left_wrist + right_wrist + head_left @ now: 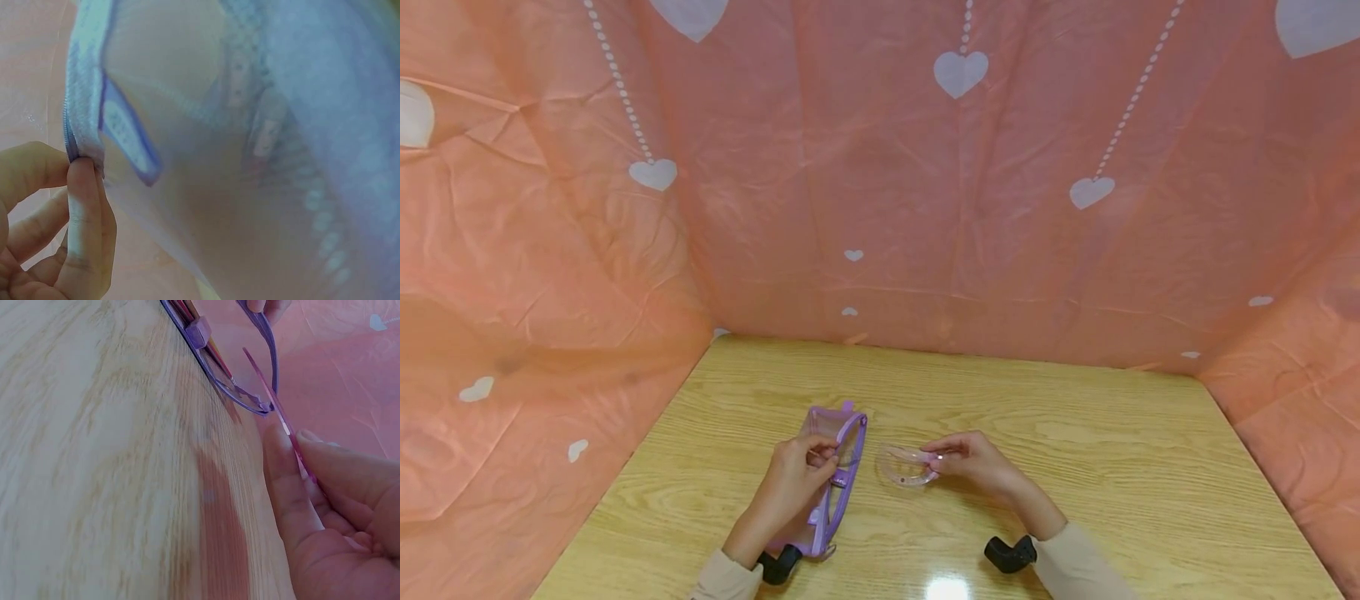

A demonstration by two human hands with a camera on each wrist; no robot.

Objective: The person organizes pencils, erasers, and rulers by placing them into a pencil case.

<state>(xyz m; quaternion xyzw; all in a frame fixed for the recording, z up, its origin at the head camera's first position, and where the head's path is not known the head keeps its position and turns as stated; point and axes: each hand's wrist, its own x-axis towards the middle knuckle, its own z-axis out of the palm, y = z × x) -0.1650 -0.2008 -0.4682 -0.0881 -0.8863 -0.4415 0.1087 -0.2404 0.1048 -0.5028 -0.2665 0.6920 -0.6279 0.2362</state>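
Left hand point(797, 475) pinches the zip edge of the purple mesh pouch point(835, 467), w/ the pouch's long axis running near-to-far and its open side facing right. Just right of the pouch, right hand point(973, 462) pinches a clear pink protractor point(906, 465), prob. thin stiff plastic. It's light, slippery and best taken by the rim; flat edge seems to point at the pouch.

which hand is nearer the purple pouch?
Left. The left hand pinches the open edge of the purple pouch. The right hand is beside it to the right, apart from it, holding a clear protractor.
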